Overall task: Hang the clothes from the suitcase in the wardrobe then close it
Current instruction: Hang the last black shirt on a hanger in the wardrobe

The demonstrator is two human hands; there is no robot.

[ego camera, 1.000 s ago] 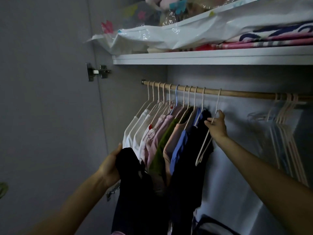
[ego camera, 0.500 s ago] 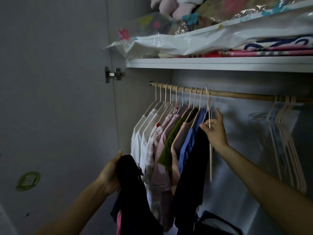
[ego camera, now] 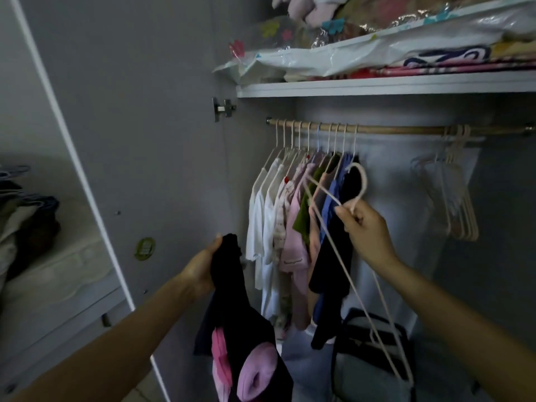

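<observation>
My left hand [ego camera: 201, 266] grips a black garment [ego camera: 242, 320] with pink trim, which hangs down in front of the open wardrobe. My right hand [ego camera: 367, 230] pinches the neck of an empty pale hanger [ego camera: 362, 288], held off the rail and tilted down to the right. The wooden rail [ego camera: 406, 130] carries several hung clothes [ego camera: 293, 227] at its left end: white, pink, green, blue and black. A bunch of empty hangers [ego camera: 461, 192] hangs at the rail's right end.
The wardrobe door [ego camera: 139, 140] stands open on the left. A shelf [ego camera: 377, 85] above the rail holds bagged bedding and soft toys. A dark bag [ego camera: 371, 361] sits on the wardrobe floor. Folded clothes [ego camera: 26, 216] lie on a bed at far left.
My right hand has lifted the empty hanger off the rail and brought it down and toward me. My left hand still holds the black garment. The view has dropped lower.
</observation>
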